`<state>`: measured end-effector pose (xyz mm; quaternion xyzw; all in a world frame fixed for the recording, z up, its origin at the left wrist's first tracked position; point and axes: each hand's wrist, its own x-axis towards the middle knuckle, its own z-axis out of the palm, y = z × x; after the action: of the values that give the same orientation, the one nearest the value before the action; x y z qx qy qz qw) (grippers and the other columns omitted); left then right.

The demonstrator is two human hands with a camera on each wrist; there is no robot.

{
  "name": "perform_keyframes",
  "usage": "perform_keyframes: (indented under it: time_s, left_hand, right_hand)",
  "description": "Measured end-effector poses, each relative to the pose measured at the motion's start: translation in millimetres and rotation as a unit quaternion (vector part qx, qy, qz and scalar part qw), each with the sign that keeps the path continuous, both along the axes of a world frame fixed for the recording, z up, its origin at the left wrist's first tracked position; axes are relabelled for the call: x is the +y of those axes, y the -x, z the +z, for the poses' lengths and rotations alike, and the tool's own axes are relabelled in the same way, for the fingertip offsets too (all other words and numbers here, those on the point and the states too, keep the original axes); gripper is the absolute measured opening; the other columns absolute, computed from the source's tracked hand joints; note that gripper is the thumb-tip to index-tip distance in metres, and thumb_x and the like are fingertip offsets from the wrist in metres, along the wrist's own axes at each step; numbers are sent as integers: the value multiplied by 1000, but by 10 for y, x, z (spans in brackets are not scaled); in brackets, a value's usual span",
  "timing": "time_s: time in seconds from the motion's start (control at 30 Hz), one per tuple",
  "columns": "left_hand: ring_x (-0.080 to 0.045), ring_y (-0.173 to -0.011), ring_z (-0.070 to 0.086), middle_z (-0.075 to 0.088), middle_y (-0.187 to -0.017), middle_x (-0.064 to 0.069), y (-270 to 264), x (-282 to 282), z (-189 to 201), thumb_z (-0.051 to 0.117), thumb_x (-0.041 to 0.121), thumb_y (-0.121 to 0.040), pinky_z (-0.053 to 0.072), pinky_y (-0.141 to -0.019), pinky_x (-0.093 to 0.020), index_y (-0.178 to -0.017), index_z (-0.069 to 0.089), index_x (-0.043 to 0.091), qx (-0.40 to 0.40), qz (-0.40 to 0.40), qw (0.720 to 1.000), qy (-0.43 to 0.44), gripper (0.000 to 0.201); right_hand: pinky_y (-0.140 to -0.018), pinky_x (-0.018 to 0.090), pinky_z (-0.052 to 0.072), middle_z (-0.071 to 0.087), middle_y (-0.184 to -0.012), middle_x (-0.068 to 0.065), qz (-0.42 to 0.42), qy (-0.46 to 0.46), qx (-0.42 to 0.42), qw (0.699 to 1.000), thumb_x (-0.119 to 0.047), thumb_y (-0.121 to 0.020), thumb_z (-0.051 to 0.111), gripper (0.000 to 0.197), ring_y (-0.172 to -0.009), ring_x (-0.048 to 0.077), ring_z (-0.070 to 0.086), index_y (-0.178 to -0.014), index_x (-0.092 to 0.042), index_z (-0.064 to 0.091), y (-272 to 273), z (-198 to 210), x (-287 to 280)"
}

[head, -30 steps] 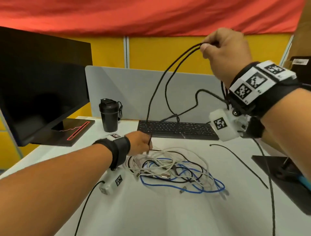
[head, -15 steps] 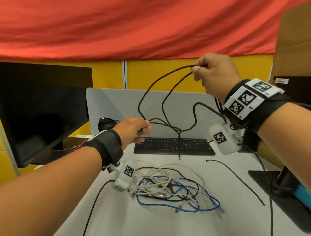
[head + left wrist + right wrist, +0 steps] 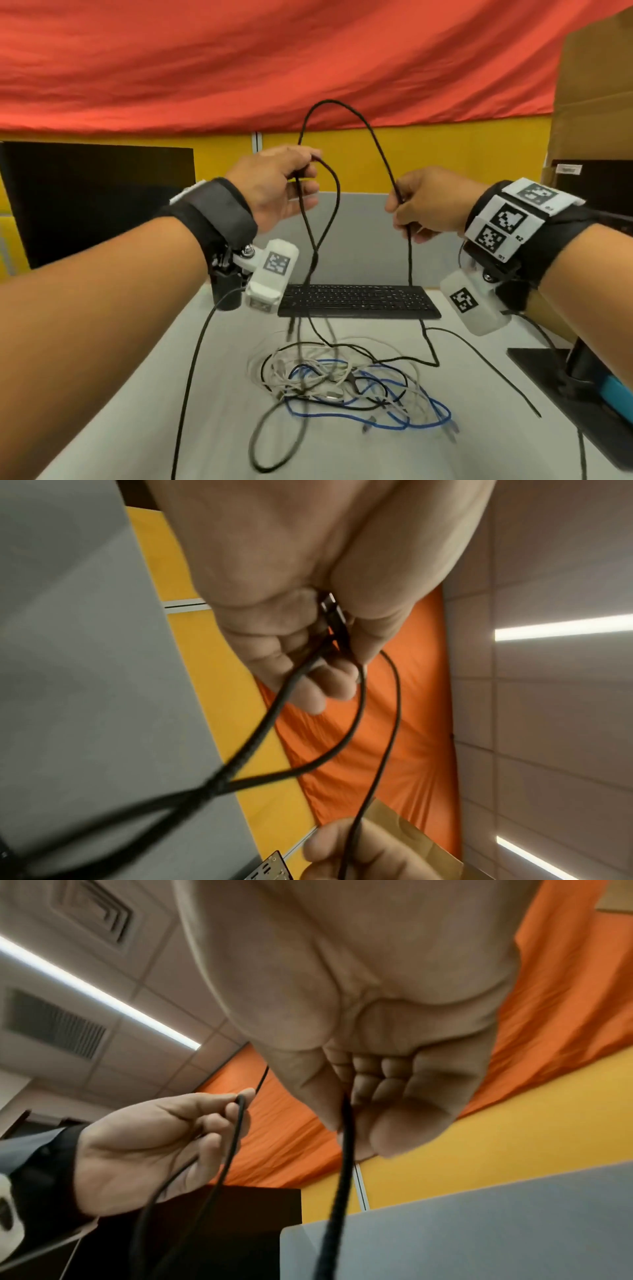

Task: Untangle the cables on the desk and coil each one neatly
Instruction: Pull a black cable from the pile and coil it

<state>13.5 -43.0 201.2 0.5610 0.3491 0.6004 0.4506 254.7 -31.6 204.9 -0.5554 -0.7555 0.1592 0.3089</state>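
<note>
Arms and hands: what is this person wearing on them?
Bare forearms, no sleeves or gloves. Each wrist has a wide black band with a white camera pod under it, bearing black-and-white square tags. The right band carries three more tags on top. Thin black leads hang down.

White desk (image 3: 178, 342), black keyboard (image 3: 358, 301), tangle of cables (image 3: 342, 380) in front

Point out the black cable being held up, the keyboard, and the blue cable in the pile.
black cable (image 3: 375, 145): head view, raised arc between the hands.
keyboard (image 3: 358, 301): head view, middle of the keys.
blue cable (image 3: 416, 426): head view, loop at the pile's near right edge.
</note>
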Motion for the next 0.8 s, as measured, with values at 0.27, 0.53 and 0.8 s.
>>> perform_keyframes:
  time_s: [0.27,0.53,0.8]
  left_hand:
    - [-10,-49,30,62,-77,0,-35,-207,223,51,11,-101,20,-42,-21,-105,64,17,205,29,977,-44,15]
    - [-8,-46,34,59,-69,-1,-49,-276,305,59,21,-91,21,-38,-17,-97,51,18,282,-26,959,0,10]
    - [-8,-52,46,66,-69,1,186,-201,152,57,3,-94,33,-44,-20,-93,62,11,318,8,948,-7,9]
  right_hand:
    - [-85,41,49,68,-110,-3,130,26,234,963,-53,-61,85,83,-106,15,64,-133,-32,50,85,72,-145]
    - [-41,23,33,54,-56,-6,172,-53,165,970,-32,-89,69,18,-46,10,41,-95,-15,72,388,130,-175]
    - [-48,27,46,60,-55,-8,149,-36,36,987,-53,-87,62,37,-48,8,53,-85,-17,74,269,14,-171]
